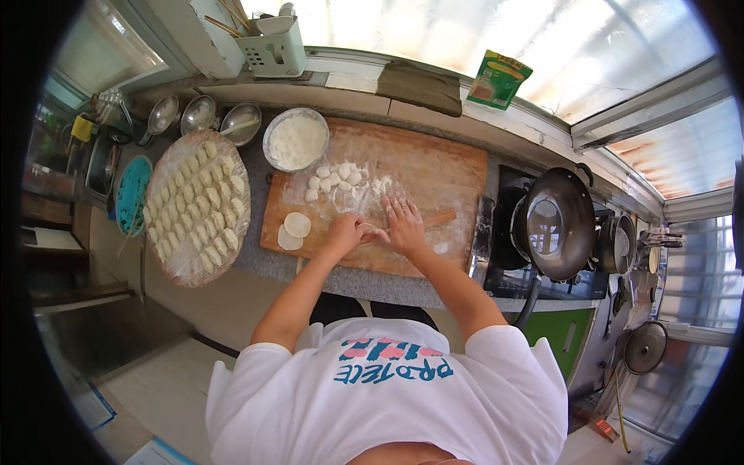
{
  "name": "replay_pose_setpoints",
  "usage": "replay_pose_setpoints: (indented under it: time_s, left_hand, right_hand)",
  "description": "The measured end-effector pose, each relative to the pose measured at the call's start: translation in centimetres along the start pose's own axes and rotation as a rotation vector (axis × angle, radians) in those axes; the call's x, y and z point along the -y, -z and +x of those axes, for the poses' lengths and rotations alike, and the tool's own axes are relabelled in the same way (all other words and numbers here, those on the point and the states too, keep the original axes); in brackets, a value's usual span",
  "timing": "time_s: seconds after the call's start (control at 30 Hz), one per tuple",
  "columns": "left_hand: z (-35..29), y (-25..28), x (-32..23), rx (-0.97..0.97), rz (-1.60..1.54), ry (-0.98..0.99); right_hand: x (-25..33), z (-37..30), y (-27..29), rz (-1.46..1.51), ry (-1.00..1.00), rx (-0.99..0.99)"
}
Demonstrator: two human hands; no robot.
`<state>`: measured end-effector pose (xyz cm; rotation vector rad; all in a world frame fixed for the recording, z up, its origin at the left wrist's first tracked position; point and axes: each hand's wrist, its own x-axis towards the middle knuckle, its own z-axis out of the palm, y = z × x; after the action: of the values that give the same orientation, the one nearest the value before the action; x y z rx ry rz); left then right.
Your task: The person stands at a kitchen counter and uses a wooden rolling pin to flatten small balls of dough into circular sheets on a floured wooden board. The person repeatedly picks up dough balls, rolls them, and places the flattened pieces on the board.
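Hands: Both bare hands are held close together over a floured wooden board (457,167). The left hand (348,232) appears pinched on the edge of a dough disc (375,234); the right hand (404,223) is laid palm down, fingers extended, over a rolling pin (442,218).
Dough disc: It is placed between the hands and partly hidden by them; whether it is lifted at the edge cannot be told.
Handling: It is judged light, soft and easily torn; it is best held lightly by its rim, with floured fingertips.
Rolling pin: Its free end is seen to the right of the right hand; it is judged stiff, and best steered under a flat palm.
Wrappers: Two round wrappers (297,225) are laid overlapping, left of the left hand.
Dough lumps: Small pale lumps (333,178) are clustered beyond the left hand, where forward reach is partly blocked.
Flour bowl: A metal bowl of flour (297,139) is set farther beyond, to the left.
Dumplings: Rows of dumplings (203,203) are spread on a round tray (194,276), well left of the hands.
Wok: A dark wok (554,213) is stood well to the right.
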<state>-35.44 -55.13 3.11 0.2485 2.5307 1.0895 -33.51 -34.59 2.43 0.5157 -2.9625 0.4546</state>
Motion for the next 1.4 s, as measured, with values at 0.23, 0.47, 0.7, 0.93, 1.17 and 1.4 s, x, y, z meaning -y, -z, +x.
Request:
replay_pose_setpoints:
  time_s: [0.23,0.47,0.7,0.93,1.17,1.4]
  left_hand:
    - [0.3,-1.3,1.7,-0.046,0.14,-0.342]
    - [1.0,-0.1,-0.1,-0.01,0.048,0.005]
    - [-0.1,-0.8,0.4,0.089,0.128,-0.401]
    - [0.4,0.6,0.4,-0.026,0.053,-0.081]
    - [0.5,-0.9,1.6,-0.033,0.14,-0.363]
    - [-0.3,1.0,-1.2,-0.055,0.102,-0.004]
  right_hand:
    - [0.5,-6.4,0.1,-0.001,0.069,0.023]
    - [-0.7,0.4,-0.6,-0.016,-0.003,0.012]
    - [0.5,-6.3,0.2,0.046,0.08,0.053]
    - [-0.4,0.1,0.0,-0.017,0.051,-0.009]
    - [0.4,-6.7,0.5,0.053,0.123,0.04]
    - [-0.5,-0.4,-0.1,0.038,-0.003,0.048]
